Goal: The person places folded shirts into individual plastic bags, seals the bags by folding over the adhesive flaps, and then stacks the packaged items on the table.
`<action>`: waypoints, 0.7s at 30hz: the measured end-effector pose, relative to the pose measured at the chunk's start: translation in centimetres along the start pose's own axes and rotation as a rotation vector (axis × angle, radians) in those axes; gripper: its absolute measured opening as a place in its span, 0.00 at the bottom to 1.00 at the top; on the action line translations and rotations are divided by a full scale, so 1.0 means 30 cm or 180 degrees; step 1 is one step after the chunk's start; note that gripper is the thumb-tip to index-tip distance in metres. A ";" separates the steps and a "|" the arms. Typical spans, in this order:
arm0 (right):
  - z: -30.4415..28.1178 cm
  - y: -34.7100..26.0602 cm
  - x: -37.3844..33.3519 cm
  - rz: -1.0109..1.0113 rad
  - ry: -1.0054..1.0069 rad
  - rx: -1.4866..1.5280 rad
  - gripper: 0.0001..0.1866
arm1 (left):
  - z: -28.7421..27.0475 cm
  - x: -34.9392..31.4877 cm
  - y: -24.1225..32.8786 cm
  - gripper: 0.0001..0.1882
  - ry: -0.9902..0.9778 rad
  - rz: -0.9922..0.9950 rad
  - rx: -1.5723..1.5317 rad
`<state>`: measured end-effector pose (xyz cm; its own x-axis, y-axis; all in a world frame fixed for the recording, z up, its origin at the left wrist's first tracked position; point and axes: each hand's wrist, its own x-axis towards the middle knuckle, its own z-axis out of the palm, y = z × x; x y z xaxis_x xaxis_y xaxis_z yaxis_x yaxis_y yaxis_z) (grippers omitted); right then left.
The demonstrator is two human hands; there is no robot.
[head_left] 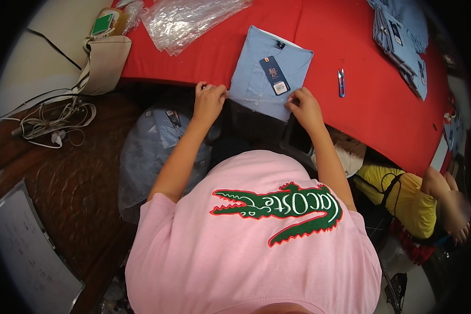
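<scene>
Blue folded shirt point(269, 73) lies at the red bench's point(350, 31) near edge; left hand point(209, 102) and right hand point(304, 107) pinch its lower corners. Best kept evenly taut, hem square.

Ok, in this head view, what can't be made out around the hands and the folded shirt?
- Folded blue shirt: near edge covered by the left hand and right hand.
- Fingertips: curled under, grip unclear.
- Shirt stack: cut off by the dark fisheye rim.
- Blue clippers: too small to tell whether the blades are shut.
</scene>
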<state>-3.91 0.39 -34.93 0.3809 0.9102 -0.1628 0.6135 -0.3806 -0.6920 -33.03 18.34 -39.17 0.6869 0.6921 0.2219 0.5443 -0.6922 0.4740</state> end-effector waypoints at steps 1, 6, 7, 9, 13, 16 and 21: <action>-0.001 -0.001 -0.004 -0.0003 0.0045 -0.0026 0.09 | -0.007 0.026 -0.005 0.04 -0.0091 0.0004 0.0025; 0.013 -0.005 -0.021 0.0070 0.0332 -0.0058 0.10 | -0.030 0.088 -0.006 0.04 -0.0456 0.0229 0.0114; 0.022 0.001 -0.023 0.0028 0.0376 0.0000 0.10 | -0.033 0.088 -0.006 0.05 -0.0505 0.0239 0.0139; 0.029 0.023 -0.019 -0.0060 0.0461 0.0115 0.11 | -0.030 0.099 -0.004 0.02 -0.0903 -0.0371 -0.0385; 0.026 0.030 -0.007 -0.0045 0.0288 0.0190 0.11 | 0.010 0.071 -0.063 0.02 -0.1146 -0.1577 -0.2286; 0.027 0.040 -0.008 0.0017 0.0224 0.0287 0.11 | 0.018 0.069 -0.076 0.05 -0.1187 -0.2359 -0.4252; 0.032 0.055 -0.008 0.0076 0.0213 0.0494 0.11 | 0.034 0.074 -0.110 0.09 -0.1282 -0.1900 -0.3829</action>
<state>-3.63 -0.30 -36.71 0.4426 0.8862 -0.1370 0.4914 -0.3675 -0.7896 -32.82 21.96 -41.11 0.7020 0.5686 -0.4288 0.1996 0.4210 0.8849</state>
